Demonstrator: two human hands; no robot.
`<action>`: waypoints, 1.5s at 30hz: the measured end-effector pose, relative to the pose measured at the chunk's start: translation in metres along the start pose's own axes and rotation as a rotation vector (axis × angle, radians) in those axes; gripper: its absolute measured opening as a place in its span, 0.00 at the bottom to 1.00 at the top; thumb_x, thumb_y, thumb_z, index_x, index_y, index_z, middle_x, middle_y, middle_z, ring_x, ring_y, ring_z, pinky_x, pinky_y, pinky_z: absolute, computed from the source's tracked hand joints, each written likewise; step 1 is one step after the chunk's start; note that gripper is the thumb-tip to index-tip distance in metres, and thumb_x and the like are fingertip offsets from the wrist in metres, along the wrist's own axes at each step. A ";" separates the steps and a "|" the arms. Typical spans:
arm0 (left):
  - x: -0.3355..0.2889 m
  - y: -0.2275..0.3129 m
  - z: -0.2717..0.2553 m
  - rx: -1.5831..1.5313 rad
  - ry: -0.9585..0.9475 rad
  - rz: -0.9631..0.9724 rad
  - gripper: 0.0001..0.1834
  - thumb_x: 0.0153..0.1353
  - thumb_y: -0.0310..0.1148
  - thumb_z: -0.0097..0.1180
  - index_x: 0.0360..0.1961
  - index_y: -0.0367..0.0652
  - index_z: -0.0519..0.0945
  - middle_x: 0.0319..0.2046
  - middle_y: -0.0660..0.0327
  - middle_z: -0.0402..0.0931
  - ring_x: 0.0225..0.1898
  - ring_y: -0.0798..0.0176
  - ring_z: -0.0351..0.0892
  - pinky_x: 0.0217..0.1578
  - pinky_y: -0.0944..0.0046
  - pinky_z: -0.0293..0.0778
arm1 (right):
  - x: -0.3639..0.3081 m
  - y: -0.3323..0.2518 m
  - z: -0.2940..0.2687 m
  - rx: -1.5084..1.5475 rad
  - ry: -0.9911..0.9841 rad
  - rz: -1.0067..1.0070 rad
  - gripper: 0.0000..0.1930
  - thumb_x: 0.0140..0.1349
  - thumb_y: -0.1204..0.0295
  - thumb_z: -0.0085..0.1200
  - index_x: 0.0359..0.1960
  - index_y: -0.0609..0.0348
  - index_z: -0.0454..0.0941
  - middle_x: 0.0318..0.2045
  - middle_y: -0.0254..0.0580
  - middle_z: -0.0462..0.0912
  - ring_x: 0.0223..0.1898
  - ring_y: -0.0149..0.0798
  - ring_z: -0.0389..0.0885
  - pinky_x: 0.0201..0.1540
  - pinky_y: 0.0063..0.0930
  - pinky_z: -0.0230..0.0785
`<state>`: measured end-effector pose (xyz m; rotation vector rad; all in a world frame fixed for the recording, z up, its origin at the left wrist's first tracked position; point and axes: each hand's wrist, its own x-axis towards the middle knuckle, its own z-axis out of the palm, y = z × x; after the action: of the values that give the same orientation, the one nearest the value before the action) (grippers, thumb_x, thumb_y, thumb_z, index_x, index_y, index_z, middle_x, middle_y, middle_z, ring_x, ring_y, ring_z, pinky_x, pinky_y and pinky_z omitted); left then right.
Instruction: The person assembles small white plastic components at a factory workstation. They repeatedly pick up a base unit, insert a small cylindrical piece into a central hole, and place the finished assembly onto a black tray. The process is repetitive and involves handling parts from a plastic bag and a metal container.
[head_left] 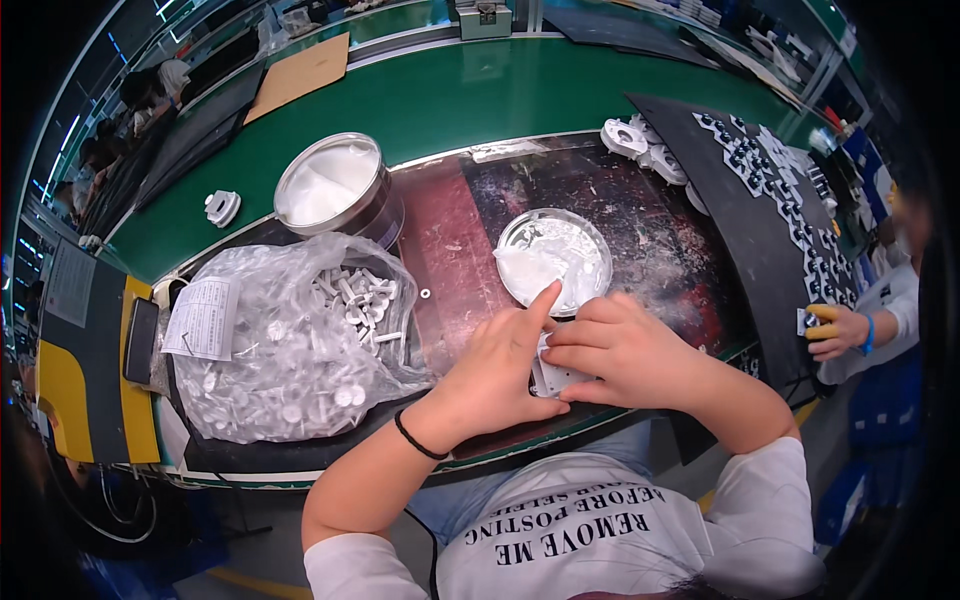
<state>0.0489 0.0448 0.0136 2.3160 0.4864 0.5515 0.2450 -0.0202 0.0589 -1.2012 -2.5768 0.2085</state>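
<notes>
Close to the table's near edge, a small light-grey plastic part [556,379] with holes sits between my two hands. My left hand [492,366] grips it from the left, thumb along the near side and index finger stretched toward the far side. From the right, my right hand [632,352] closes its bent fingers over the same part, covering much of it. Just beyond my fingertips lies a round shallow metal dish [603,245] smeared with white paste [535,270].
At left, an open metal tin [392,205] holds white paste; nearer lies a clear plastic bag [240,390] of white plastic pieces. A yellow-and-black machine [85,370] borders it. On the right, a dark board [715,190] carries several small assemblies. A co-worker's hand [838,332] wears yellow finger covers.
</notes>
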 end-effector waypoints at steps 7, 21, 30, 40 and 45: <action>-0.001 -0.002 0.004 -0.036 0.030 0.023 0.61 0.37 0.35 0.72 0.68 0.40 0.43 0.48 0.50 0.69 0.50 0.47 0.68 0.52 0.52 0.63 | 0.000 0.001 0.000 -0.057 0.062 -0.007 0.20 0.46 0.56 0.62 0.40 0.51 0.81 0.44 0.28 0.78 0.44 0.36 0.72 0.46 0.35 0.61; 0.001 0.000 0.005 -0.066 0.021 -0.010 0.55 0.36 0.34 0.74 0.64 0.40 0.51 0.47 0.49 0.70 0.49 0.46 0.70 0.52 0.53 0.66 | -0.005 0.007 0.005 -0.101 0.067 -0.091 0.19 0.48 0.56 0.59 0.40 0.50 0.81 0.43 0.25 0.78 0.46 0.35 0.72 0.47 0.33 0.60; 0.001 0.000 0.005 -0.098 0.043 -0.015 0.44 0.38 0.35 0.71 0.56 0.40 0.60 0.45 0.49 0.68 0.50 0.44 0.67 0.51 0.52 0.64 | -0.015 0.001 0.013 -0.017 0.171 0.032 0.18 0.50 0.57 0.60 0.41 0.49 0.80 0.48 0.30 0.76 0.49 0.39 0.70 0.51 0.37 0.60; 0.000 0.000 0.005 -0.103 0.036 -0.023 0.45 0.37 0.35 0.72 0.56 0.41 0.59 0.47 0.48 0.67 0.51 0.44 0.66 0.52 0.52 0.63 | -0.035 -0.008 0.010 -0.125 0.204 0.077 0.16 0.46 0.65 0.59 0.41 0.48 0.81 0.41 0.30 0.74 0.46 0.38 0.68 0.47 0.37 0.55; 0.001 0.001 0.005 -0.090 0.040 -0.025 0.45 0.37 0.35 0.71 0.57 0.41 0.59 0.47 0.48 0.67 0.51 0.44 0.66 0.52 0.52 0.64 | -0.037 -0.006 0.010 -0.174 0.133 0.040 0.18 0.48 0.62 0.60 0.42 0.48 0.80 0.41 0.29 0.74 0.46 0.35 0.69 0.48 0.37 0.55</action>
<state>0.0523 0.0418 0.0117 2.2142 0.4989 0.5961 0.2599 -0.0522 0.0438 -1.2807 -2.4978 -0.0870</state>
